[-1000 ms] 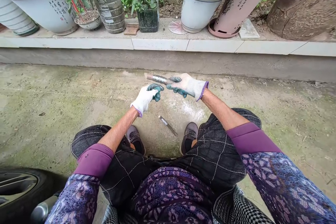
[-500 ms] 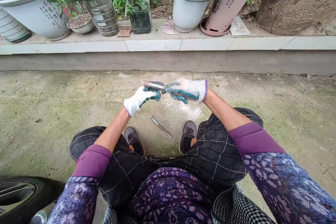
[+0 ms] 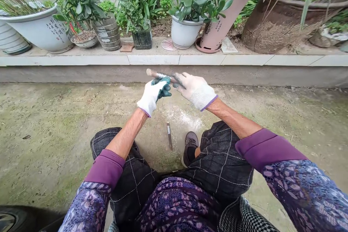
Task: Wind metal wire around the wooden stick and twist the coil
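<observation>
The silver-wrapped stick [image 3: 153, 74], gripped by our right hand [image 3: 196, 87] and pinched by our left hand [image 3: 154, 92], may twist if either grip slackens.

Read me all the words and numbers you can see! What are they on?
None can be read.
Wide white pot: dark characters, too small to read.
Tall pink pot: dark marks, perhaps writing, too blurred to read.
Held stick: no writing visible.
</observation>
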`<action>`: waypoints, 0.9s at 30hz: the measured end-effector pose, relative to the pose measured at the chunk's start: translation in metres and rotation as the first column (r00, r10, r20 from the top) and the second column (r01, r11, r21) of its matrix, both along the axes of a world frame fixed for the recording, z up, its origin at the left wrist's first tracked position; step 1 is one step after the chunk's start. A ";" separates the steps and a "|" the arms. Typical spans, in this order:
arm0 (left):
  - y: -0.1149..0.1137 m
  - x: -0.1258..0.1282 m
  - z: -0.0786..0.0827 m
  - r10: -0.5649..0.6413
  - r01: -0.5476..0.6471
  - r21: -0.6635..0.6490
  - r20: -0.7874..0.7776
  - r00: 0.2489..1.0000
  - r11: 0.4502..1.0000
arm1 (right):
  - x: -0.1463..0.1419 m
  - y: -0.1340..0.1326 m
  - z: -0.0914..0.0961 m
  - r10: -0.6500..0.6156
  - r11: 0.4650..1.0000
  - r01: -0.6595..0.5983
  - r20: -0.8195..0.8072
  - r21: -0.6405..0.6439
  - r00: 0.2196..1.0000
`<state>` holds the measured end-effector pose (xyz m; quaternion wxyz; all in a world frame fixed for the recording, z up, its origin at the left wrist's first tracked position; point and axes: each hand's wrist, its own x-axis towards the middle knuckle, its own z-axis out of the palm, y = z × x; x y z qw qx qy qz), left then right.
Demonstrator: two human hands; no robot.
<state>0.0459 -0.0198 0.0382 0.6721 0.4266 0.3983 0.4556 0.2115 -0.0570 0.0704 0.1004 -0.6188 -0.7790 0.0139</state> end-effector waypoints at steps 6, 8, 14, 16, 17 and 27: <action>0.001 0.023 0.007 -0.160 0.177 0.068 -0.204 0.966 0.982 | 0.043 0.000 0.002 0.007 0.999 -0.013 -0.174 -0.034 0.985; 0.004 0.029 0.002 -0.230 0.252 0.065 -0.244 0.942 0.966 | 0.055 0.000 -0.002 -0.028 0.995 -0.003 -0.307 -0.098 0.951; 0.022 0.047 -0.018 -0.440 0.472 0.049 -0.291 0.850 0.880 | 0.071 -0.010 -0.010 -0.364 0.897 0.073 -0.638 -0.435 0.678; 0.031 0.053 -0.025 -0.491 0.524 0.053 -0.277 0.826 0.850 | 0.075 -0.012 -0.009 -0.430 0.871 0.051 -0.706 -0.489 0.562; 0.036 0.056 -0.028 -0.508 0.541 0.056 -0.271 0.817 0.839 | 0.077 -0.012 -0.008 -0.455 0.860 0.042 -0.727 -0.508 0.514; 0.055 0.047 -0.067 -0.556 0.675 -0.001 -0.570 0.606 0.737 | 0.099 -0.010 -0.046 -0.256 0.595 -0.213 -0.434 -0.775 0.864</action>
